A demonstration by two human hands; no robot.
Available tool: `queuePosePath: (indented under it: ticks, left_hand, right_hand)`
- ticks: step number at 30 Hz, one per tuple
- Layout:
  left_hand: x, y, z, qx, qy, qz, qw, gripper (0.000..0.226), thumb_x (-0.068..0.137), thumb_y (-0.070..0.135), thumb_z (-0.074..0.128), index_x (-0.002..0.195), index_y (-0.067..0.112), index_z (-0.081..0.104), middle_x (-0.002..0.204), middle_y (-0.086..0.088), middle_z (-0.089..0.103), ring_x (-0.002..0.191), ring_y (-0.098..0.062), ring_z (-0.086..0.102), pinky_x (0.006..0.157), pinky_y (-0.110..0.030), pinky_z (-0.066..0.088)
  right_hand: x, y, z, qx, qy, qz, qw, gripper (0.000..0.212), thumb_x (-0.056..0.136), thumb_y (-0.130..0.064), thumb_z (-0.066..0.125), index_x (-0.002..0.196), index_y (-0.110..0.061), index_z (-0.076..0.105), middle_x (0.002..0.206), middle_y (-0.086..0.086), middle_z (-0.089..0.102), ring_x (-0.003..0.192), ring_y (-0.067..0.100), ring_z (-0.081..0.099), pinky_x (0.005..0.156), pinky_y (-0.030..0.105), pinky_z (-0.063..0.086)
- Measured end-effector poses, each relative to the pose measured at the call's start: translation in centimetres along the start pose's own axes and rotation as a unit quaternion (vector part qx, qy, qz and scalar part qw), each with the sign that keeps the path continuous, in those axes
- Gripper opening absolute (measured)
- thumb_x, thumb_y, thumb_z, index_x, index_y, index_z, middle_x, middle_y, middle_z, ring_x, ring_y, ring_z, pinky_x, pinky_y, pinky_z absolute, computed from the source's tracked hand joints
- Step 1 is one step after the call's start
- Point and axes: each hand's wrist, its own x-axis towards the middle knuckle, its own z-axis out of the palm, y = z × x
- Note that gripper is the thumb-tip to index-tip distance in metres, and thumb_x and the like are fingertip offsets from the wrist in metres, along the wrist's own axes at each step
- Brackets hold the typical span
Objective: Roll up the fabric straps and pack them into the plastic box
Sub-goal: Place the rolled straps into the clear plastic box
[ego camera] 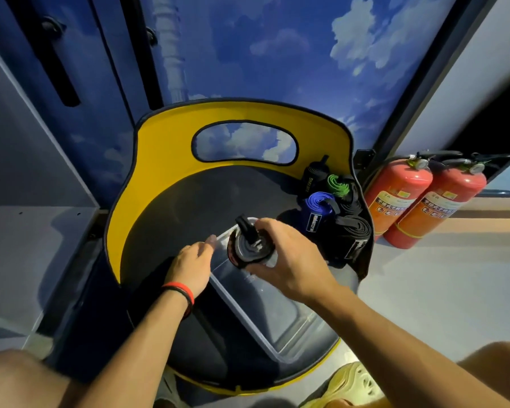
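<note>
Bare knees [18,375] and a yellow shoe [354,384] sit nearest, at the bottom edge; both forearms reach out from there over a round chair seat [183,213] of dark fabric with a yellow backrest [165,134]. On the near right part of that seat lies the clear plastic box [277,313], its long side running from near right to far left. The right hand [289,260] grasps a rolled strap [248,250], black with a red edge, fingers curled round it; the roll hangs over the far end of the box, its coiled face turned up. The left hand [193,262], a red and black wristband [180,293] on its wrist, is relaxed and holds nothing; its fingertips lie by the box's far left corner, though I cannot tell if they touch. At the seat's right edge four more rolls crowd together: a black roll [314,173] farthest, a green roll [337,185], a blue roll [318,207], and nearest a larger black coil [355,235]. On the floor to the right stand two red fire extinguishers [398,195].
</note>
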Motion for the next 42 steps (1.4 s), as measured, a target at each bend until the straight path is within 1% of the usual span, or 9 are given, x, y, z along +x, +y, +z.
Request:
queuePosePath:
  ticks: [7,12,16,21,27,30,33,39,42]
  left_hand:
    - [-0.8,0.5,0.3,-0.068,-0.006,-0.011,0.998,0.046,0.106,0.043,0.036,0.112,0.015,0.072,0.117,-0.002,0.068,0.113,-0.023,0.058,0.086,-0.024,0.034]
    - [-0.5,0.2,0.7,-0.107,-0.029,-0.087,0.990,0.038,0.108,0.022,0.032,0.127,0.000,0.058,0.133,-0.021,0.057,0.124,-0.034,0.051,0.096,-0.033,0.036]
    - [-0.4,0.1,0.5,-0.160,-0.058,-0.068,0.983,0.049,0.105,0.049,0.038,0.142,0.021,0.054,0.144,-0.002,0.053,0.133,-0.026,0.049,0.115,-0.033,0.033]
    - [-0.7,0.4,0.2,-0.148,-0.113,-0.041,0.982,0.041,0.096,0.064,0.044,0.125,0.037,0.058,0.116,0.014,0.062,0.118,-0.017,0.057,0.092,-0.034,0.049]
    - [-1.0,0.7,0.0,-0.122,-0.081,-0.038,0.988,0.072,0.089,0.082,0.027,0.142,0.039,0.049,0.142,0.006,0.054,0.134,-0.023,0.047,0.114,-0.047,0.037]
    - [-1.2,1.0,-0.3,-0.122,-0.065,0.052,0.989,0.081,0.072,0.088,0.044,0.143,0.049,0.043,0.134,0.020,0.055,0.135,-0.014,0.044,0.109,-0.038,0.039]
    - [-1.3,1.1,-0.3,-0.129,-0.077,0.124,0.981,0.074,0.072,0.071,0.071,0.138,0.049,0.048,0.132,0.021,0.057,0.127,-0.002,0.051,0.104,-0.033,0.048]
    - [-1.7,2.2,-1.1,-0.070,-0.082,0.254,0.961,0.070,0.073,0.051,0.079,0.138,0.038,0.055,0.133,0.022,0.054,0.126,0.008,0.048,0.100,-0.013,0.043]
    - [-1.0,1.5,-1.0,-0.034,-0.002,0.264,0.964,0.059,0.079,0.012,0.083,0.130,0.031,0.062,0.125,0.017,0.059,0.119,0.003,0.055,0.101,-0.026,0.051]
  right_hand:
    - [0.2,0.5,4.1,0.020,-0.074,-0.009,0.997,0.054,0.075,-0.045,0.082,0.116,-0.031,0.049,0.110,-0.018,0.059,0.098,0.009,0.054,0.079,0.041,0.053]
    - [0.9,0.7,5.2,0.034,-0.075,-0.023,0.996,0.069,0.076,-0.036,0.087,0.136,-0.028,0.055,0.139,-0.002,0.044,0.118,0.016,0.054,0.091,0.036,0.056]
    - [0.7,0.7,5.5,0.032,-0.082,-0.028,0.996,0.076,0.077,-0.027,0.088,0.144,-0.030,0.054,0.132,-0.002,0.046,0.116,0.016,0.052,0.093,0.027,0.051]
    - [0.3,0.4,5.6,0.037,-0.071,-0.025,0.996,0.077,0.077,-0.026,0.088,0.145,-0.023,0.052,0.137,-0.002,0.051,0.120,0.019,0.056,0.095,0.029,0.053]
    - [0.2,0.5,5.4,0.059,-0.061,0.000,0.996,0.073,0.078,-0.028,0.086,0.142,-0.021,0.052,0.140,-0.006,0.052,0.121,0.017,0.056,0.097,0.028,0.051]
    - [0.3,0.3,5.7,0.069,-0.055,0.001,0.996,0.073,0.077,-0.026,0.087,0.141,-0.021,0.053,0.138,-0.006,0.053,0.118,0.018,0.057,0.094,0.030,0.052]
    - [0.2,0.6,5.6,0.089,-0.048,0.006,0.995,0.071,0.076,-0.026,0.088,0.139,-0.022,0.055,0.136,-0.008,0.054,0.117,0.015,0.058,0.092,0.029,0.051]
    - [0.4,1.0,5.6,0.104,-0.048,0.016,0.993,0.069,0.074,-0.028,0.088,0.136,-0.024,0.057,0.134,-0.009,0.057,0.116,0.013,0.058,0.093,0.033,0.052]
    - [0.4,1.4,5.5,0.126,-0.051,0.033,0.990,0.069,0.074,-0.029,0.088,0.135,-0.026,0.057,0.131,-0.012,0.058,0.115,0.010,0.057,0.095,0.035,0.053]
